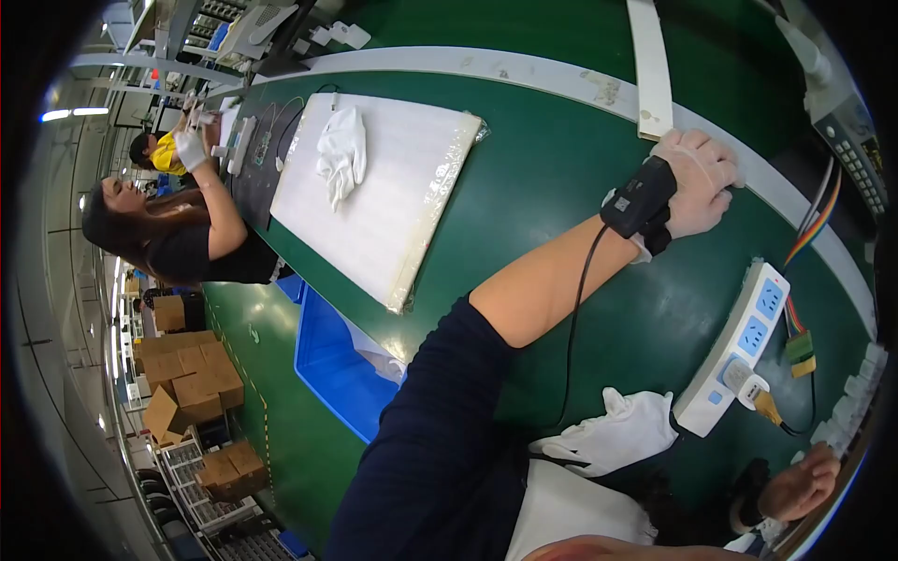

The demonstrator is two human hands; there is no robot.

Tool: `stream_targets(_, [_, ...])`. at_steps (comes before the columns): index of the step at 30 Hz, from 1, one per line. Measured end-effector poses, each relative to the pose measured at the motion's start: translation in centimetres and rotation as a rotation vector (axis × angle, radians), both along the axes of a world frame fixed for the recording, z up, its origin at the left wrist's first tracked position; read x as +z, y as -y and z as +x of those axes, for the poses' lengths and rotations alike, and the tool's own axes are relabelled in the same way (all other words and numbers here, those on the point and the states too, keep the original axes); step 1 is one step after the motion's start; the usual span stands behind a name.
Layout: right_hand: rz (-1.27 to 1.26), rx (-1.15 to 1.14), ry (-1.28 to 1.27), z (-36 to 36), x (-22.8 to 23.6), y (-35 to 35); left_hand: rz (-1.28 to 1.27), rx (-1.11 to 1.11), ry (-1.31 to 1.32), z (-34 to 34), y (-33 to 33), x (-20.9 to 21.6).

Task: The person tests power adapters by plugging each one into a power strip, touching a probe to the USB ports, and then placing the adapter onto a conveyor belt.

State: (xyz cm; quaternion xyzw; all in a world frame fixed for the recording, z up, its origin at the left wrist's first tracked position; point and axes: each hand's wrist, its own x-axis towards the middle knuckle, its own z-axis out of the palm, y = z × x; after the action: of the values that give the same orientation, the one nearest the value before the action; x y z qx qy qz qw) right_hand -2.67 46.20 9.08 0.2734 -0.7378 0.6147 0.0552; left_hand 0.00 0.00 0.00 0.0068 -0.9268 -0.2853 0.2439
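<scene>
Head view: gloved left hand (697, 182) is at the white table rail (543, 77), fingers bent, grip can't be told; white bar (652, 65) ends just left, long axis pointing away. Right hand (801, 484), half-curled, contents unclear, sits well apart.

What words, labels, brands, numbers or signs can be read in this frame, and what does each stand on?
No text is clear enough to quote.
Black wrist device: small pale label, too small to read.
Grey instrument at the right edge: any lettering around its buttons is too small to read.
White power strip: no legible marking.
Cardboard boxes: any print is too blurred to read.
</scene>
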Motion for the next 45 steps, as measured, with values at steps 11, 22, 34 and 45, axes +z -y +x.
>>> stream_targets(11, [0.133,0.104,-0.043,1.4,-4.6,12.7,-0.16,-0.088,-0.047,0.0,4.2,-0.4])
stream_targets(22, [0.179,0.179,0.144,1.4,-3.0,10.1,-0.217,-0.096,0.016,-0.2,1.8,1.2])
stream_targets(34, [0.603,0.575,0.216,1.7,-3.3,12.8,0.411,-0.492,-0.083,1.2,0.2,3.1])
stream_targets(45, [0.399,0.39,0.46,1.5,-5.1,13.1,0.193,-1.071,0.096,1.9,-6.0,5.4])
